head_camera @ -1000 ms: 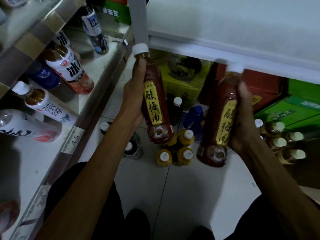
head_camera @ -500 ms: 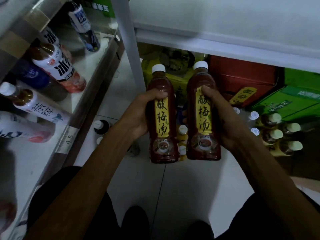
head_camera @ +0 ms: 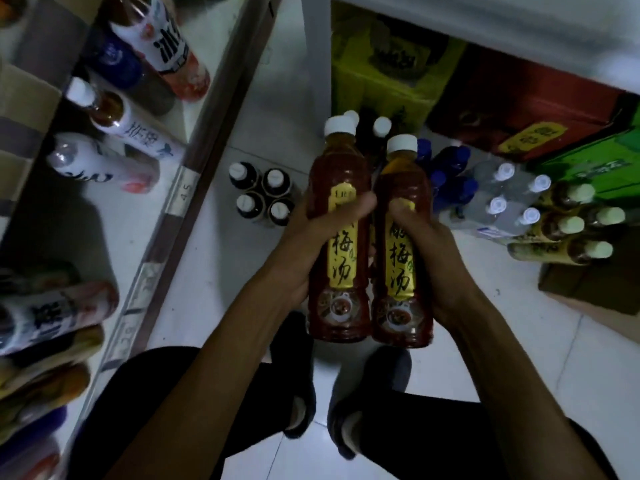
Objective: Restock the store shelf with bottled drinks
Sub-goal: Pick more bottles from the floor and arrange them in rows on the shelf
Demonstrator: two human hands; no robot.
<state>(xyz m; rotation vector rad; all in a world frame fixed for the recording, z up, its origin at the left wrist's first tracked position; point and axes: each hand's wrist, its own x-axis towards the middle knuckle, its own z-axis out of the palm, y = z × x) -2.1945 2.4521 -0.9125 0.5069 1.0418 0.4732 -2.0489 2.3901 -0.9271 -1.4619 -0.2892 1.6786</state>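
Two dark-red plastic drink bottles with yellow labels and white caps are held upright, side by side, above the white tiled floor (head_camera: 519,341).

- The left bottle (head_camera: 337,317) is gripped round its middle by the left hand (head_camera: 311,244), thumb laid across the label.
- The right bottle (head_camera: 401,320) is gripped likewise by the right hand (head_camera: 433,258).
- The white store shelf (head_camera: 166,188) is seen to the left, with other bottles laid on it.
- Four dark white-capped bottles (head_camera: 261,195) and a pack of clear water bottles (head_camera: 509,199) are stood on the floor beyond.
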